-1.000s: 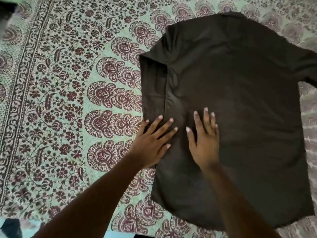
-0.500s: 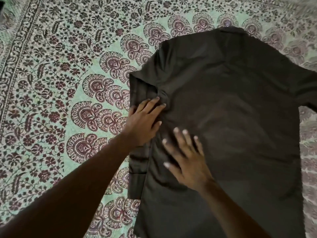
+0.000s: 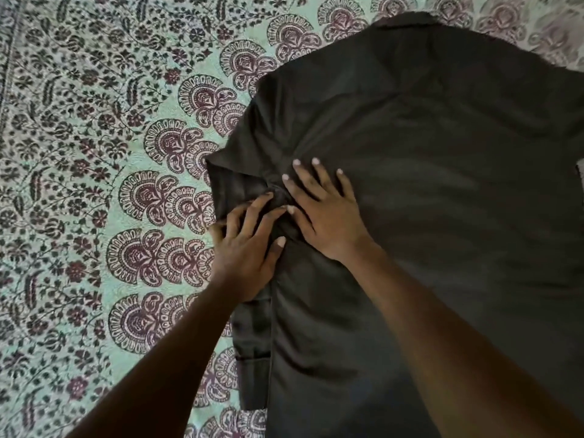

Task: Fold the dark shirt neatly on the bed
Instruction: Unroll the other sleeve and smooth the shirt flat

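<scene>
Right hand [image 3: 328, 216] joined left hand [image 3: 246, 248], bunching shirt [image 3: 426, 184] sleeve.

Under it all you've got a printed bedspread [image 3: 94, 184], pale green ground, covering everything you can see. Look left and it's dense with dark leaves and maroon flowers, a trailing vine print. Nearer the middle you get a column of big maroon fan-shaped motifs [image 3: 177, 200] running top to bottom, outlined in white dots. Far left edge, a narrow border band [image 3: 6, 58]. Top right, more of those fans, washed out and blurred.
</scene>
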Motion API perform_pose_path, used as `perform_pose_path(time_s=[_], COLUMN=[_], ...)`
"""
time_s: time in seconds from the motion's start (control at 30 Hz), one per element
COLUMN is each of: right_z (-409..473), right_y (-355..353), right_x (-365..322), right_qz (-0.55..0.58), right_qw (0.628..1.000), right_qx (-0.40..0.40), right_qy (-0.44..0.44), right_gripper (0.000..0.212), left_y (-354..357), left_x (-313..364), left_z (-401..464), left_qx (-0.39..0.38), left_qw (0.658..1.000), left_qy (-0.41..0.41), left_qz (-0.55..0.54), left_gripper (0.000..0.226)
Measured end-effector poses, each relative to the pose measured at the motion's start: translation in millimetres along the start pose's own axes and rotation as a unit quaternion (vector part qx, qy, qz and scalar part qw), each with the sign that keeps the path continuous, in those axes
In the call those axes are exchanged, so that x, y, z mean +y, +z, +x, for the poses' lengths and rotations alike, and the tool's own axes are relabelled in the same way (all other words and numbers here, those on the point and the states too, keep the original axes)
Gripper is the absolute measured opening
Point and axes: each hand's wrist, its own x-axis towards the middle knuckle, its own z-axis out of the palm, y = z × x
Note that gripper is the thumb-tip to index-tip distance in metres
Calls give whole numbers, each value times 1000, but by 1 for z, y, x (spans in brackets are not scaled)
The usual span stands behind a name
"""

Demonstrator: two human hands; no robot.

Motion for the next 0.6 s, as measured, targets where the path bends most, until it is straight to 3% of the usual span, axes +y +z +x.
perform_pose_path(time_s=[0.1, 0.17, 0.27, 0.3, 0.37, 0.5, 0.6], right_z=[-16, -24, -29, -29, -29, -28, -4], right_y=[-8, -14, -19, -18, -14, -13, -29], right_x=[8, 8, -4, -11, -22, -50, -75], right_qz=[58, 92, 119, 129, 143, 185, 224], right_qw=[998, 996, 991, 989, 984, 966, 942], right_qx=[7, 15, 37, 48, 79, 125, 197], right_qy=[-17, 7, 41, 49, 68, 130, 155], right_gripper=[55, 56, 53, 50, 42, 34, 21], left_y=[-4, -6, -14, -18, -20, -26, -54], left_x=[-1, 1, 10, 13, 18, 7, -14], left_z=[1, -1, -12, -16, -25, -30, -26], left_qx=[6, 62, 124, 107, 61, -6, 68], left_qw=[999, 990, 939, 913, 878, 874, 855], left_qy=[-6, -53, -270, -349, -424, -423, -372], left_qz=[-48, -117, -171, -185, -212, -240, -356], left_gripper=[50, 45, 57, 65, 63, 33, 23])
